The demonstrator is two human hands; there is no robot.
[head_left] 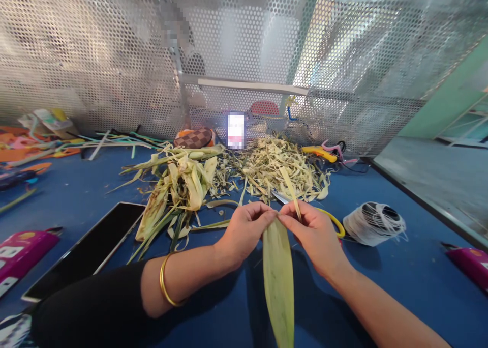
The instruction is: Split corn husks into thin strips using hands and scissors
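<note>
A long pale-green corn husk leaf (279,277) hangs down toward me from between my two hands. My left hand (247,231) pinches its upper end with thumb and forefinger. Close against it, my right hand (314,233) pinches the same end, and a narrow husk strip (290,187) sticks up past its fingers. Scissors with a yellow handle (335,221) lie partly hidden behind the right hand, their blade showing beyond the fingers. Whole corn husks (190,180) are bunched to the left, and a heap of shredded husk (282,160) lies straight ahead.
A spool of white string (375,223) stands at right. A dark tablet-like device (91,246) and a magenta item (26,251) lie at left, with another magenta item (468,266) at far right. A lit screen (236,129), a yellow tool (320,153) and perforated panel (244,48) are behind.
</note>
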